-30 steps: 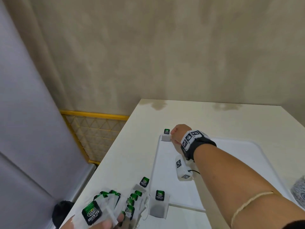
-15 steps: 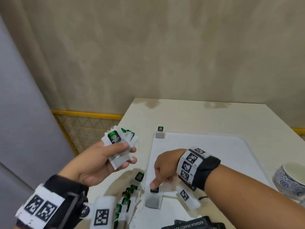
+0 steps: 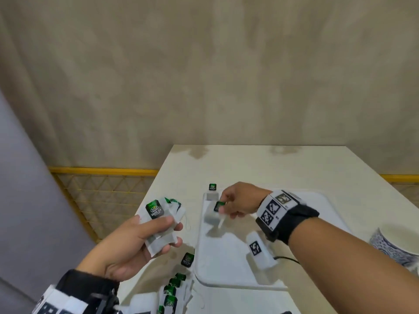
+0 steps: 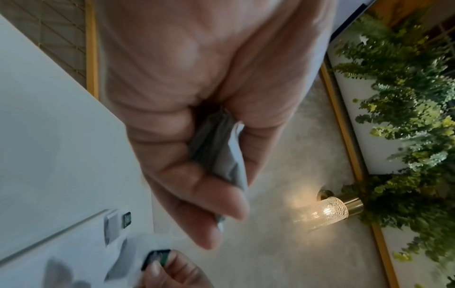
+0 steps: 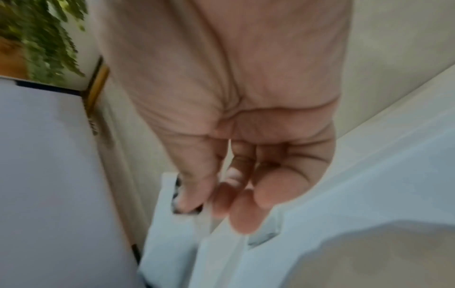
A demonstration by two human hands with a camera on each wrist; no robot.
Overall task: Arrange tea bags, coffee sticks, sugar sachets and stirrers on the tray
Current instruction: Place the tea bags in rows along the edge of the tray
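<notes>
Overhead, the right hand [image 3: 235, 203] pinches one tea bag [image 3: 213, 216] by its tag above the tray [image 3: 226, 264]; the left hand [image 3: 140, 243] grips a stack of tea bags [image 3: 162, 225]. Left wrist: fingers [image 4: 197, 187] clamp the stack. Right wrist: blurred, pinch visible. Risk: the dangling bag may swing and land crooked.

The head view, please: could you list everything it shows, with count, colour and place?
Tray: one, white, on the table.
Table: one, cream, against the wall.
Placed tea bag: one, green tag, tray's far left corner.
Carried tea bag: one, green tag, above the tray.
Tea bag bundle: several, green tags, raised left of the tray.
Loose tea bags: several, on the table by the tray's near left.
Cup: one, blue-patterned, right edge.
Fence: yellow, left.
Left hand: grips the bundle.
Right hand: pinches the carried tea bag.
</notes>
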